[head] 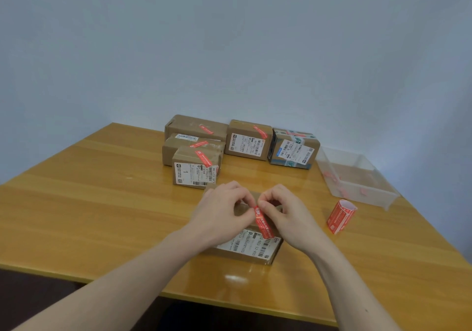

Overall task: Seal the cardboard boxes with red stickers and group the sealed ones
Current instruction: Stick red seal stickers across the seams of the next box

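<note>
A cardboard box (pixel 251 247) with a white shipping label lies on the table in front of me. A red sticker (pixel 263 222) runs down over its top and near side. My left hand (pixel 224 210) and my right hand (pixel 286 215) sit above the box, and both pinch the upper end of the sticker between thumb and fingertips. Much of the box top is hidden under my hands. Several boxes with red stickers stand grouped at the back: one nearest (pixel 195 168), one behind it (pixel 190 149), one at the wall (pixel 195 127), one (pixel 249 140) to the right.
A taped box (pixel 293 150) with blue-green markings stands right of the group. A roll of red stickers (pixel 341 215) stands on the table to my right. Behind it is a clear plastic tray (pixel 357 177) with red scraps. The table's near edge (pixel 229 302) runs below my forearms.
</note>
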